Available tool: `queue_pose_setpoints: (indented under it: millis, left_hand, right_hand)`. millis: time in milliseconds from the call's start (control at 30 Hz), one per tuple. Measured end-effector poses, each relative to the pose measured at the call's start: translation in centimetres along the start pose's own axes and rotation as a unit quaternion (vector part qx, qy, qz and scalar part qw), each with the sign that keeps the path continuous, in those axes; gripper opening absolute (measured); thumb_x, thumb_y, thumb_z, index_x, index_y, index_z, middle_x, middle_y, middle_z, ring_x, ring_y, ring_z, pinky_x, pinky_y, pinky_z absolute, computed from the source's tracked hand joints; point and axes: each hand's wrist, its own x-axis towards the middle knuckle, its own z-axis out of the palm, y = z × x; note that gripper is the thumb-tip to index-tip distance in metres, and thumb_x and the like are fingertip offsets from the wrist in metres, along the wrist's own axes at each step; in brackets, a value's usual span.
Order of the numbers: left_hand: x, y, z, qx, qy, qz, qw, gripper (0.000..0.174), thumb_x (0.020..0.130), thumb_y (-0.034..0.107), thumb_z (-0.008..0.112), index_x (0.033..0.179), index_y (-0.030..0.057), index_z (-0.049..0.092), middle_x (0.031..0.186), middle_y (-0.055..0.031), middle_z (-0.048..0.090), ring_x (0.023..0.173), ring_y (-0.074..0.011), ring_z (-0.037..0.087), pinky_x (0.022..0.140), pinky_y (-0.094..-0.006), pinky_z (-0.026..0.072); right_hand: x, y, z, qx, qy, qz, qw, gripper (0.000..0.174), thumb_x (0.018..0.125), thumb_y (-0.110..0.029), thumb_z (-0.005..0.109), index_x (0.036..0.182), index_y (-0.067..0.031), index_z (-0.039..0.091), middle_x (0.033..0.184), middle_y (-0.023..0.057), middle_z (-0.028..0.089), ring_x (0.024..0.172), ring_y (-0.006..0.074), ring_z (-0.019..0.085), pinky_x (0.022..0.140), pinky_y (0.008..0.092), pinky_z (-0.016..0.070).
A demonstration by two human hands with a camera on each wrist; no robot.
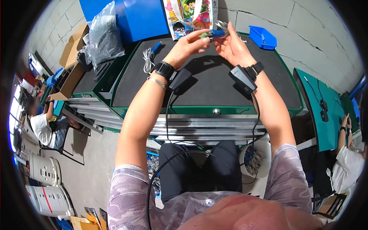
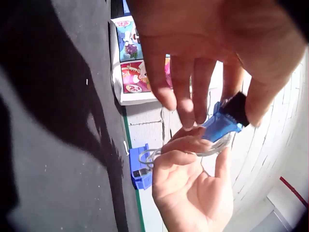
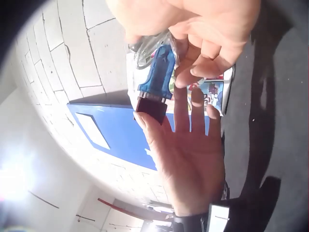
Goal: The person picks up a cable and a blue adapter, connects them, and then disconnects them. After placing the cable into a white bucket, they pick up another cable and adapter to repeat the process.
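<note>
Left hand (image 1: 191,45): dark end block (image 3: 151,110) pinched by thumb and fingers, likely for steadiness.
Right hand (image 1: 234,49): coiled cable (image 3: 146,57) held in curled fingers, probably so its loops are gathered.
Blue connector (image 3: 161,77): held up between both sets of fingers, presumably so either end can be reached.
Second cable (image 1: 148,61): laid on the counter (image 1: 153,92), left of the left fingers.
</note>
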Motion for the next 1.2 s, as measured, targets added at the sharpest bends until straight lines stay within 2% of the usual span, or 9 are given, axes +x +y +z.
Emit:
queue_pose_setpoints:
  millis: [133, 200, 300, 400, 700, 767, 833, 967, 1200]
  left_hand:
    - [-0.4, 0.3, 0.5, 0.042, -0.055, 0.013, 0.998, 0.063, 0.087, 0.029, 0.070, 0.141, 0.0135, 0.043, 0.120, -0.0079, 0.059, 0.104, -0.0141, 0.060, 0.088, -0.0282, 0.0481]
    - [-0.3, -0.1, 0.3, 0.026, -0.055, 0.014, 0.998, 0.068, 0.085, 0.028, 0.072, 0.143, 0.0119, 0.039, 0.119, -0.0100, 0.059, 0.104, -0.0148, 0.060, 0.088, -0.0283, 0.0482]
    - [0.3, -1.2, 0.0, 0.064, -0.023, -0.008, 0.998, 0.072, 0.085, 0.026, 0.073, 0.141, -0.0013, 0.036, 0.105, -0.0102, 0.064, 0.096, -0.0155, 0.062, 0.087, -0.0270, 0.0487]
    - [0.5, -1.4, -0.2, 0.103, 0.004, 0.021, 0.994, 0.068, 0.085, 0.025, 0.073, 0.137, -0.0031, 0.041, 0.099, -0.0084, 0.066, 0.092, -0.0140, 0.062, 0.087, -0.0272, 0.0490]
    - [0.8, -1.8, -0.2, 0.197, 0.046, 0.084, 0.976, 0.057, 0.083, 0.018, 0.075, 0.132, 0.0063, 0.051, 0.085, -0.0001, 0.062, 0.081, -0.0069, 0.057, 0.076, -0.0233, 0.0474]
    - [0.8, -2.0, -0.4, 0.216, 0.057, 0.097, 0.970, 0.055, 0.083, 0.016, 0.075, 0.132, 0.0081, 0.052, 0.082, 0.0010, 0.061, 0.078, -0.0061, 0.056, 0.073, -0.0229, 0.0472]
    - [0.9, -2.0, -0.4, 0.241, 0.067, 0.114, 0.961, 0.051, 0.083, 0.013, 0.074, 0.129, 0.0107, 0.054, 0.080, 0.0015, 0.061, 0.076, -0.0053, 0.055, 0.070, -0.0222, 0.0469]
    - [0.7, -1.4, 0.1, 0.277, 0.106, 0.109, 0.949, 0.050, 0.077, 0.014, 0.078, 0.123, 0.0138, 0.059, 0.079, -0.0017, 0.066, 0.075, -0.0083, 0.062, 0.071, -0.0255, 0.0508]
    - [1.0, -2.5, -0.6, 0.303, 0.086, 0.125, 0.941, 0.053, 0.078, 0.022, 0.078, 0.125, 0.0114, 0.057, 0.082, -0.0049, 0.068, 0.075, -0.0124, 0.063, 0.071, -0.0283, 0.0509]
  right_hand:
    - [0.7, -0.1, -1.1, 0.026, 0.017, -0.036, 0.999, 0.039, 0.092, -0.045, 0.055, 0.102, -0.0067, 0.057, 0.094, 0.0051, 0.061, 0.083, 0.0136, 0.055, 0.077, 0.0291, 0.0461]
    - [1.0, -0.3, -1.3, 0.062, -0.045, -0.061, 0.995, 0.032, 0.089, -0.039, 0.055, 0.100, -0.0084, 0.057, 0.088, 0.0043, 0.057, 0.078, 0.0160, 0.054, 0.073, 0.0309, 0.0466]
    - [0.9, -0.3, -1.1, 0.066, -0.034, -0.066, 0.995, 0.030, 0.088, -0.033, 0.055, 0.100, -0.0062, 0.057, 0.090, 0.0061, 0.057, 0.080, 0.0179, 0.055, 0.076, 0.0333, 0.0469]
    - [1.0, -0.1, -1.4, 0.062, -0.041, -0.076, 0.994, 0.028, 0.088, -0.030, 0.053, 0.101, -0.0052, 0.057, 0.093, 0.0068, 0.057, 0.081, 0.0187, 0.055, 0.077, 0.0345, 0.0470]
    - [0.9, -0.1, -1.4, 0.056, -0.050, -0.099, 0.992, 0.024, 0.089, -0.021, 0.047, 0.102, -0.0037, 0.058, 0.092, 0.0079, 0.060, 0.079, 0.0185, 0.056, 0.076, 0.0343, 0.0474]
    - [1.2, -0.1, -1.9, 0.036, -0.054, -0.096, 0.993, 0.038, 0.091, -0.018, 0.040, 0.120, 0.0017, 0.055, 0.115, 0.0138, 0.062, 0.086, 0.0164, 0.057, 0.080, 0.0308, 0.0487]
    - [1.4, 0.0, -1.9, 0.038, -0.061, -0.105, 0.992, 0.038, 0.091, -0.018, 0.039, 0.120, 0.0016, 0.054, 0.115, 0.0139, 0.062, 0.086, 0.0163, 0.057, 0.080, 0.0307, 0.0486]
    - [1.2, 0.0, -2.2, 0.031, -0.073, -0.112, 0.991, 0.039, 0.091, -0.018, 0.037, 0.121, 0.0015, 0.054, 0.117, 0.0147, 0.062, 0.087, 0.0166, 0.057, 0.083, 0.0308, 0.0486]
    - [1.5, 0.3, -2.5, -0.013, -0.074, -0.136, 0.988, 0.039, 0.094, -0.016, 0.034, 0.122, 0.0007, 0.054, 0.115, 0.0132, 0.063, 0.090, 0.0141, 0.058, 0.080, 0.0278, 0.0499]
